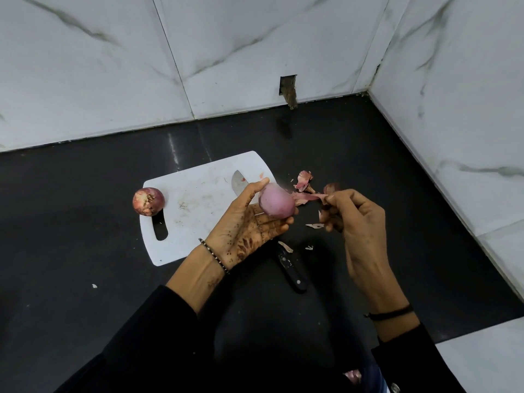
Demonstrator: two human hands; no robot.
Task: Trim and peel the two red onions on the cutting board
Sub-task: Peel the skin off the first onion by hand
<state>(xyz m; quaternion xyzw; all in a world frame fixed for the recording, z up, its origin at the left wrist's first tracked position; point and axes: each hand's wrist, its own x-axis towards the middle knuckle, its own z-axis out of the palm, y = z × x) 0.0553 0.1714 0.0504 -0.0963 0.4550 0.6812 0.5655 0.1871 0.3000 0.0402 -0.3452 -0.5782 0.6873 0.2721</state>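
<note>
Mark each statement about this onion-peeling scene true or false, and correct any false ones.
1. The left hand holds a mostly peeled onion. True.
2. The right hand grips the knife. False: the right hand pinches a strip of skin; the knife lies on the board and counter below.
3. The second onion sits at the left edge of the cutting board with its skin on. True.
4. The counter is white. False: the counter is black; the walls are white marble.
5. Peel scraps lie on the counter right of the board. True.
</note>
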